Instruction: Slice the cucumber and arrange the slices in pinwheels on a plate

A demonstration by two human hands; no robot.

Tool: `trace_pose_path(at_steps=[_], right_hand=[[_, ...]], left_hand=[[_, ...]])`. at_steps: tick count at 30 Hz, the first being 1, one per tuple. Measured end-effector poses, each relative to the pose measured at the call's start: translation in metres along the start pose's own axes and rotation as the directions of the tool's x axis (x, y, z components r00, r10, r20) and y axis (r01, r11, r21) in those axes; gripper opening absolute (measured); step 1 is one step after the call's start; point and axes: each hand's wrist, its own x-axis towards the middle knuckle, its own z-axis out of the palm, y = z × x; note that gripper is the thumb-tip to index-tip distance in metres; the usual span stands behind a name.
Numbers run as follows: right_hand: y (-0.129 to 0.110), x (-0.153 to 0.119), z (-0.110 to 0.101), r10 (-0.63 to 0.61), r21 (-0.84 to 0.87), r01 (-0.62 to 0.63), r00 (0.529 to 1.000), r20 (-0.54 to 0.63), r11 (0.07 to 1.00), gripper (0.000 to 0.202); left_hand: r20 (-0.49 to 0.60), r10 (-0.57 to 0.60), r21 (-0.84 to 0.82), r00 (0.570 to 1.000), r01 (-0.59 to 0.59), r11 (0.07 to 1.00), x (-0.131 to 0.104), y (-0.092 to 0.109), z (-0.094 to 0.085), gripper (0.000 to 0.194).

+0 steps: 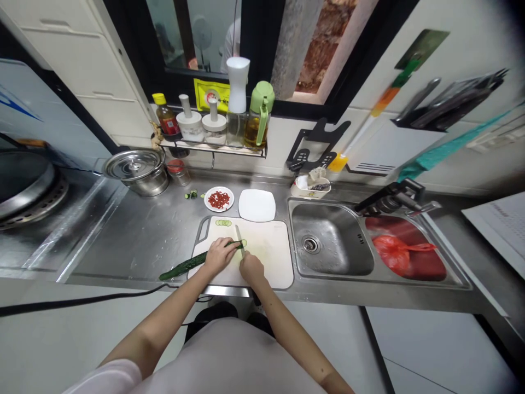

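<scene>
A long green cucumber [180, 268] lies slanted across the left part of the white cutting board [270, 268], its far end past the board's edge on the steel counter. My left hand [220, 255] is closed over it near the cut end. In my right hand [251, 268] is a kitchen knife [239, 236], the fingers wrapped round its handle. The blade stands beside the cucumber's pale cut face; whether it touches is too small to tell. Several thin cucumber slices [223, 222] lie in a row at the board's upper left.
Behind the board are a plate of chopped red pieces [219, 199] and a white square plate [257, 205]. Cucumber scraps [191, 194] and a lidded steel pot [141, 171] stand left. To the right, the sink [332, 241] adjoins a basin with a red bag [394, 254]. Bottles line a shelf [217, 146].
</scene>
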Motion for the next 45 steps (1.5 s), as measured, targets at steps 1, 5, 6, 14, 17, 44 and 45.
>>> trace_pose_path(at_steps=[1, 5, 6, 14, 17, 44, 45], right_hand=[[0.002, -0.002, 0.002, 0.008, -0.003, -0.008, 1.000, 0.004, 1.000, 0.033], [0.005, -0.009, 0.005, 0.021, -0.006, -0.021, 1.000, 0.013, 1.000, 0.032], [0.005, -0.009, 0.004, 0.019, -0.006, -0.019, 1.000, 0.011, 1.000, 0.031], [0.007, -0.008, -0.002, 0.003, 0.010, -0.002, 1.000, -0.006, 1.000, 0.029], [0.009, -0.012, -0.001, 0.005, 0.017, -0.005, 1.000, -0.007, 1.000, 0.029], [0.062, -0.063, -0.008, 0.005, 0.000, -0.005, 1.000, -0.023, 1.000, 0.026], [0.065, -0.063, -0.010, 0.023, 0.005, -0.023, 0.999, -0.032, 1.000, 0.026]], left_hand=[[0.002, 0.001, -0.002, 1.000, -0.001, 1.000, 0.000, 0.000, -0.001, 0.030], [0.006, -0.005, -0.008, 1.000, 0.005, 1.000, 0.001, 0.003, -0.004, 0.030], [0.006, -0.010, -0.007, 1.000, 0.010, 1.000, 0.001, 0.004, -0.005, 0.030], [0.020, -0.103, 0.001, 0.994, 0.103, 0.995, 0.003, 0.012, -0.010, 0.029], [0.022, -0.128, -0.009, 0.992, 0.128, 0.992, 0.004, 0.013, -0.010, 0.029], [0.043, -0.273, -0.137, 0.961, 0.276, 0.951, 0.037, 0.012, -0.007, 0.031], [0.055, -0.277, -0.129, 0.959, 0.282, 0.951, 0.037, 0.014, -0.008, 0.031]])
